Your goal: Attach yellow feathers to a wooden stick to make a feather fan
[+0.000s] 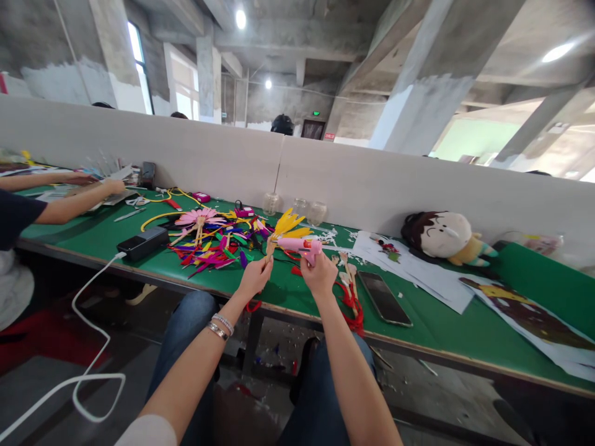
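Note:
In my left hand (255,277) is the stick of a fan-shaped piece with yellow feathers (289,224) spread at its top. My right hand (320,274) is wrapped round a pink glue gun (300,245), whose nozzle points left at the base of the yellow feathers. Whether the nozzle touches the piece I cannot tell. Behind my left hand lies a heap of loose coloured feathers (211,255), with a pink feather fan (199,218) on wooden sticks on top. Several wooden sticks with red cord (356,310) lie just right of my right hand.
A phone (385,298), white papers (413,272) and a plush doll (444,236) are on the green table (446,331) at right. At left stand a black power box (145,243) with a white cable and another person's arms (77,207). Clear jars (317,212) line the white partition (353,176).

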The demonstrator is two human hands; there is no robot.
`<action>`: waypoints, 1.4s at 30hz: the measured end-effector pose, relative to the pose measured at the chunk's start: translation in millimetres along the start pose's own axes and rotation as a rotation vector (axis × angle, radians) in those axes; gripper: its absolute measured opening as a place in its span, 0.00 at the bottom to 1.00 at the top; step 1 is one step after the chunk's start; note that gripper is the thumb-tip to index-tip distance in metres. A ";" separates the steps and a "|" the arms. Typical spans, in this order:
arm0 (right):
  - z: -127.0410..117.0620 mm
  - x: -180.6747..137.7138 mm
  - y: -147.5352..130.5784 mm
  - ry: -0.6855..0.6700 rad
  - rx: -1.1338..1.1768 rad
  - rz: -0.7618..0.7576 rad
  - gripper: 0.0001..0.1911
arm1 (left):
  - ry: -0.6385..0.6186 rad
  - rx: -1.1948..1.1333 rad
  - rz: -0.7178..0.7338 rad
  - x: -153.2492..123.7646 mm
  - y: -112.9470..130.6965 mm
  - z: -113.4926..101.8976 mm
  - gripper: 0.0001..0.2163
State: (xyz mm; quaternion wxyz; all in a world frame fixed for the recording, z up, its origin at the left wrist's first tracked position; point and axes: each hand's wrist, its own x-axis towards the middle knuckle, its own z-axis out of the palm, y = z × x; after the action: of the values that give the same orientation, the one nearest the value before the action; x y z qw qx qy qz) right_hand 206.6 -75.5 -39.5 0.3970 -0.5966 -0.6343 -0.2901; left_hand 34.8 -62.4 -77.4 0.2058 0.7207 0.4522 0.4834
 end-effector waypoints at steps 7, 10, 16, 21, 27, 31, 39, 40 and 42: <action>2.0 -0.8 0.2 0.012 -0.037 -0.034 0.14 | 0.050 0.179 0.008 1.3 -5.1 3.5 0.19; 2.2 -0.7 -0.8 0.002 -0.041 -0.027 0.14 | 0.056 0.195 0.006 1.5 -6.0 3.8 0.19; 3.0 -0.7 -2.1 -0.033 -0.049 -0.004 0.16 | 0.045 0.203 -0.012 1.5 -6.8 3.2 0.19; 2.7 0.3 -1.1 -0.041 -0.056 0.011 0.17 | 0.048 0.193 -0.020 1.2 -6.0 3.1 0.20; 1.2 0.2 -6.9 -0.139 -0.036 0.029 0.16 | 0.178 -0.162 -0.202 3.2 -8.8 3.6 0.20; -1.6 2.6 -14.2 -0.145 0.066 0.242 0.19 | 0.343 -0.493 -0.437 10.6 -18.8 4.3 0.21; 14.1 18.1 19.7 -0.222 0.822 0.959 0.19 | 0.297 -0.483 -0.420 9.3 -19.4 4.5 0.24; 17.6 18.6 26.6 -0.248 0.853 0.991 0.15 | 0.283 -0.449 -0.399 7.9 -17.7 4.1 0.24; 22.7 18.3 38.6 -0.283 0.900 1.000 0.09 | 0.250 -0.402 -0.362 5.4 -14.6 3.6 0.25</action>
State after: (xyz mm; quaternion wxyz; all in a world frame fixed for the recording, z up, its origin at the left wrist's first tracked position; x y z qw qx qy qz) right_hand 241.6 -42.1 -39.7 0.6058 -0.6268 -0.3871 0.3004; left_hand 32.0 -49.9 -86.9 0.3696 0.5081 0.4904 0.6039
